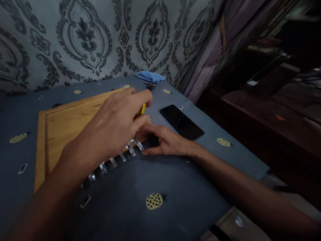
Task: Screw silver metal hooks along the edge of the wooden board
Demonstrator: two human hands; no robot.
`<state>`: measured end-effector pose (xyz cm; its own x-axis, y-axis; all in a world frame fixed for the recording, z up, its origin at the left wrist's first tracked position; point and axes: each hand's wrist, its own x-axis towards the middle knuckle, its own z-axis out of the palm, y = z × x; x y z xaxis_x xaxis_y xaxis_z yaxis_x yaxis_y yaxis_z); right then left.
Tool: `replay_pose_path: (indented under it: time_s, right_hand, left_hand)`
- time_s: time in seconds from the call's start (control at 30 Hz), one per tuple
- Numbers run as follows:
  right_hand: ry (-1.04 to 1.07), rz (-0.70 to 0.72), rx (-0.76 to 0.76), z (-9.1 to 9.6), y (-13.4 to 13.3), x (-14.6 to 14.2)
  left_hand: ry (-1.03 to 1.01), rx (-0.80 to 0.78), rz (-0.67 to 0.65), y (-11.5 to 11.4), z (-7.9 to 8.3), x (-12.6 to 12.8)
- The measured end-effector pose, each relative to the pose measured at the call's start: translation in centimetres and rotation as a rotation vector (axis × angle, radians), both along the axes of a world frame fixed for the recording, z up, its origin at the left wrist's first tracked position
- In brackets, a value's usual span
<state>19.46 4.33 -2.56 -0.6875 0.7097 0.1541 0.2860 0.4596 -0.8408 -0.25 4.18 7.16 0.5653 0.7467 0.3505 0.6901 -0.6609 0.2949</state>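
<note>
My left hand [118, 123] hovers over the near right corner of a wooden board [60, 129], fingers curled round a small yellow-handled tool [143, 108]. My right hand [165, 139] lies on the blue cloth at that same corner, fingers pressed together against the end of a row of several metal hooks [117, 160] fixed along the board's front edge. What the right fingers pinch is hidden by my left hand.
A black phone [182, 122] lies face up just right of my hands. A blue rag [150, 76] and a small dark object [150, 86] sit at the back by the patterned wall. The table's blue pineapple-print cloth [152, 201] ends at the right edge; dark wooden furniture [268, 113] stands beyond.
</note>
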Motion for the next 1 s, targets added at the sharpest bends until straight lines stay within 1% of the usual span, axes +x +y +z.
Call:
replay_pose_path:
  time_s: [0.07, 0.17, 0.4, 0.63, 0.73, 0.83, 0.9, 1.0]
  right_hand:
    - [-0.005, -0.003, 0.024, 0.01, 0.00, 0.00]
    - [-0.009, -0.010, 0.027, -0.05, 0.03, 0.02]
    - [0.002, 0.003, -0.005, -0.08, 0.04, 0.00]
    - [-0.032, -0.007, 0.031, 0.07, 0.01, 0.03]
    - [-0.027, -0.003, 0.031, 0.02, 0.07, 0.06]
    - [-0.026, -0.002, 0.019, 0.05, 0.11, 0.03]
    - [-0.022, 0.001, 0.009, 0.11, 0.10, 0.00]
    - [-0.013, 0.005, 0.001, 0.15, 0.06, -0.06]
  left_hand:
    - [0.004, 0.009, 0.021, 0.02, 0.03, 0.02]
    - [-0.024, -0.025, 0.033, 0.00, 0.16, -0.13]
    - [-0.142, -0.134, -0.004, -0.04, -0.09, -0.32]
    - [-0.078, -0.035, -0.007, 0.21, -0.42, 0.00]
    - [-0.118, -0.039, -0.010, 0.25, -0.43, -0.04]
    - [-0.145, -0.038, 0.026, 0.21, -0.47, -0.12]
    - [-0.140, -0.045, 0.034, 0.21, -0.44, -0.16]
    - [-0.111, -0.081, 0.010, 0.23, -0.35, -0.18]
